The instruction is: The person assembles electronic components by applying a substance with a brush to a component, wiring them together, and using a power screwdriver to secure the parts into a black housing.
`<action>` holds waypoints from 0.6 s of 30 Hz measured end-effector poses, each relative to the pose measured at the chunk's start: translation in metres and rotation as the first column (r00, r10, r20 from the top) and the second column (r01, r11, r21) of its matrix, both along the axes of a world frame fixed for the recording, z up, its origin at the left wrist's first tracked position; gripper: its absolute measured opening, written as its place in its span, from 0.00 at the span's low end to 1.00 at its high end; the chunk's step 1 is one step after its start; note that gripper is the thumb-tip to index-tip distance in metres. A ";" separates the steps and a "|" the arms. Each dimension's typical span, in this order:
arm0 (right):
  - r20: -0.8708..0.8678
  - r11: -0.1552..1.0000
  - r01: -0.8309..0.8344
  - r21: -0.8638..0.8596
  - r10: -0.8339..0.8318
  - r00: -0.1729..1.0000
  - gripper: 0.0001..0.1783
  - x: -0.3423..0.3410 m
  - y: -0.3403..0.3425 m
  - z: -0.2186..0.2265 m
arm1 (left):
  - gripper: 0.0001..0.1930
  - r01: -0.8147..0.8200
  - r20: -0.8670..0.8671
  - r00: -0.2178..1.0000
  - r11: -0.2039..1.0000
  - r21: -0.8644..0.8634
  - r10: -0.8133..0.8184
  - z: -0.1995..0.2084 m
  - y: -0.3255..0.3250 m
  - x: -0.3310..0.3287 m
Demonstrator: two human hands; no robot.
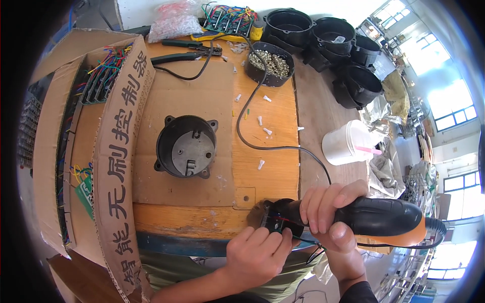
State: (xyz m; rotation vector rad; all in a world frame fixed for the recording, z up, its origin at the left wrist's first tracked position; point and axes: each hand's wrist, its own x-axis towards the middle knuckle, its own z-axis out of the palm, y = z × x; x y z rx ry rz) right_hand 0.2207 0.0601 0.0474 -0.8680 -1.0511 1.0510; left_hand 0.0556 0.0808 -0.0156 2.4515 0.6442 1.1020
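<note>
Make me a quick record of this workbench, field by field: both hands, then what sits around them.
Left hand: holds a dark green circuit board with thin wires
Right hand: grips a black-and-orange handheld tool
Tool and board contact: cannot tell
On the flat brown cardboard sheet: round black housing, open side up
Far side: rounded black tray of small metallic pieces
Right side: white plastic tub, pink stick
Left side: brown cardboard box with wired circuit boards

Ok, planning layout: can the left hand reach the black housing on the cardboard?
Probably yes: nothing stands between the left hand and the housing, though that hand seems busy with a circuit board.
</note>
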 end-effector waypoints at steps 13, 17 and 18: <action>-0.066 1.000 0.014 -0.025 -0.015 0.998 0.17 0.007 -0.005 -0.007 | 0.21 -0.224 -0.327 0.932 0.957 -0.185 0.154 0.015 -0.031 -0.019; -0.031 0.994 -0.054 0.095 0.057 0.998 0.17 0.012 -0.003 -0.014 | 0.21 -0.230 -0.305 0.938 0.955 -0.187 0.166 0.014 -0.032 -0.017; -0.043 0.996 -0.034 0.083 0.038 0.998 0.17 0.011 -0.004 -0.014 | 0.21 -0.231 -0.309 0.937 0.955 -0.188 0.165 0.014 -0.032 -0.017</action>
